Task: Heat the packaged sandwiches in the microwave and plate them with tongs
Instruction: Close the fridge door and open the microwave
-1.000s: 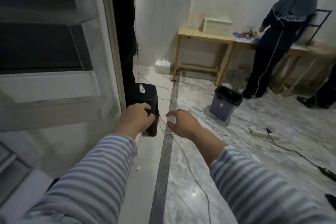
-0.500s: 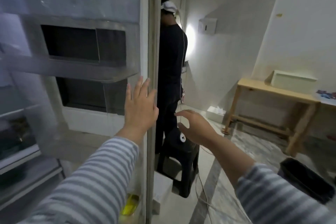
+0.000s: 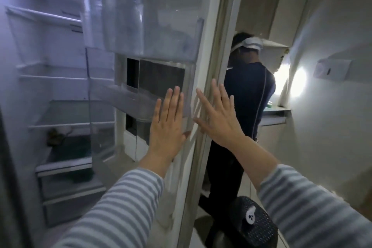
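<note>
Though blurred, both flat hands (left hand point(image 3: 167, 127), right hand point(image 3: 218, 119)) against fridge door point(image 3: 193, 167).

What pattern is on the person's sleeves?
Grey and white horizontal stripes on both sleeves, seen best in the head view.

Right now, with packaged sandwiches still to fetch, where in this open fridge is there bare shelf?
The upper shelf and the glass shelf below it look bare. The bin beneath holds dark items. The door's top rack is crowded with bottles; left hand and right hand press the door edge.
</note>
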